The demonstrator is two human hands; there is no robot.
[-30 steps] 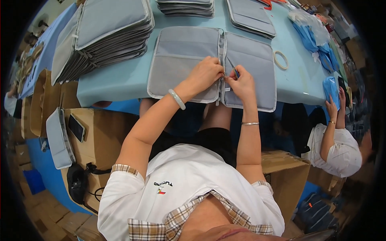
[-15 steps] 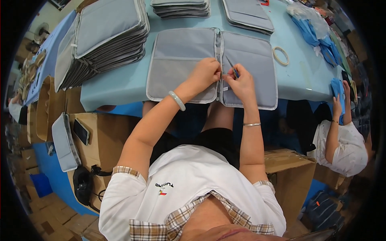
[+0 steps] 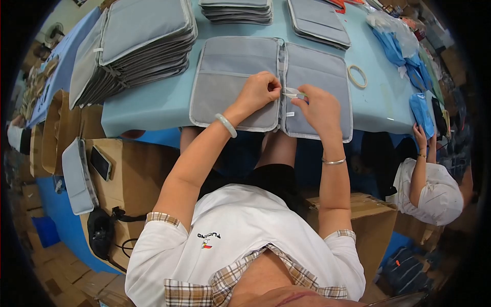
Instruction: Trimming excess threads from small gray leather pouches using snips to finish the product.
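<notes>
A grey fabric case point(image 3: 230, 59) lies opened flat in front of me, its two padded halves joined by a narrow spine with a white label on the right side. My left hand point(image 3: 258, 94) is closed in a pinch at the spine; whatever is between its fingertips is too small to make out. My right hand point(image 3: 321, 108), over the right half, grips small thread snips point(image 3: 291, 92). Their pale blades point left to the spine, close beside the left fingertips.
A tall stack of grey cases point(image 3: 143, 36) stands at the left, with a smaller stack point(image 3: 238, 11) and another point(image 3: 319, 23) behind. A tape roll point(image 3: 357, 76) lies to the right. Cardboard boxes flank my legs. At far right another person point(image 3: 427, 184) handles a blue item.
My right hand has drawn back to the right, and the snips have swung from pointing up and away to pointing left at the spine. My left hand stays pinched there.
</notes>
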